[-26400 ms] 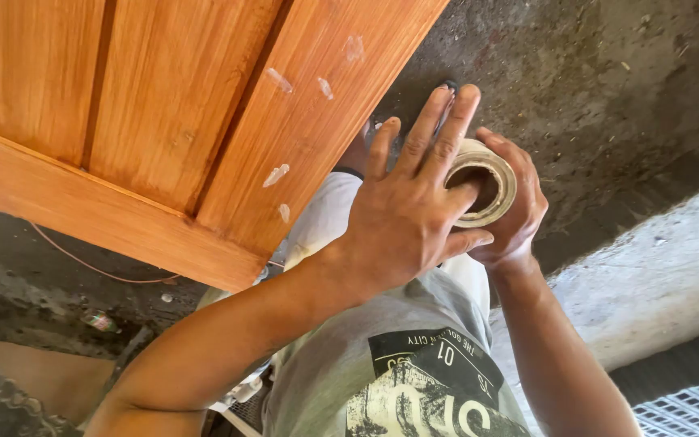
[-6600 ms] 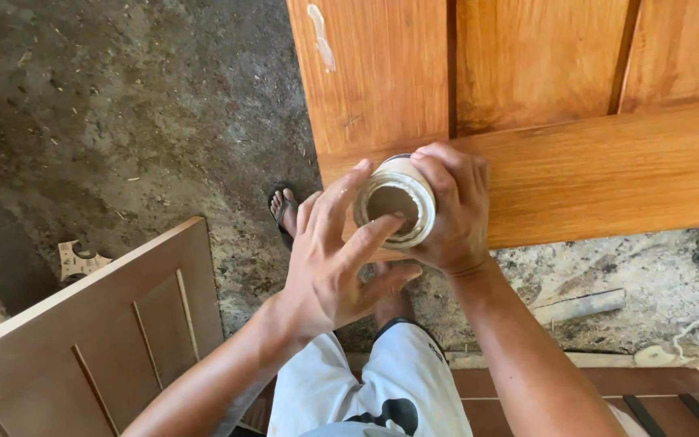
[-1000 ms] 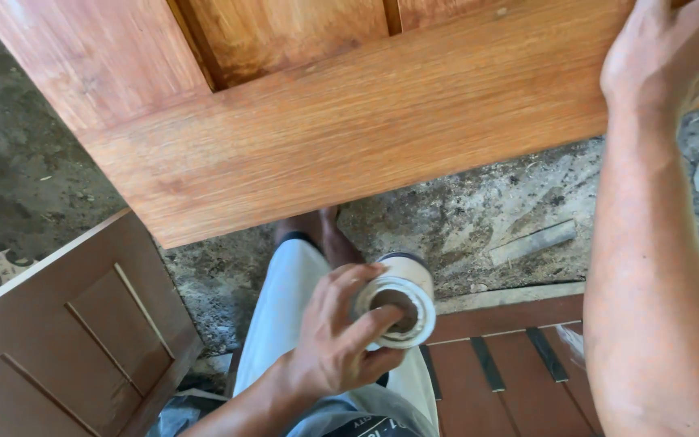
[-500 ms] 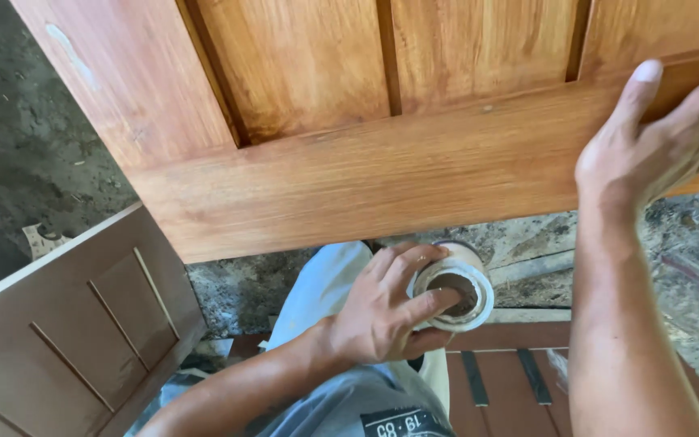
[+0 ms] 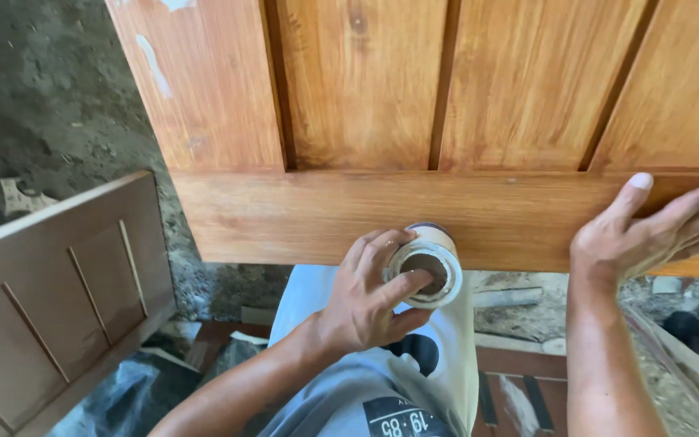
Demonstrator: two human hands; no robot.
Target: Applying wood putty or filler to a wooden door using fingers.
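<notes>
We look down from the head camera and we see our left hand (image 5: 370, 295) wrapped around a roll of tape (image 5: 425, 267) — the fingers (image 5: 378, 247) curl over the top of the roll and the thumb (image 5: 408, 285) presses on its pale front face, just beside the dark hole of the core. The roll is held in the air, in front of the lower rail of a large wooden door (image 5: 446, 121), and its upper edge overlaps the bottom edge of that rail in the view; we cannot tell if it really touches the wood.

Our right hand (image 5: 649, 231) is open and flat, fingers stretched toward the right, and the palm lies against the same lower rail near the right border of the picture. It grips nothing.

The door is of orange-brown wood with vertical panels and dark grooves between them, and it has some pale spots on the upper left part. On the left stands a second door (image 5: 58, 291) — darker brown, tilted, with raised panels. Under the hands we see our light trousers (image 5: 438, 380) and a grey shirt with a dark print. The ground (image 5: 34, 89) is rough grey concrete with small debris on it.
</notes>
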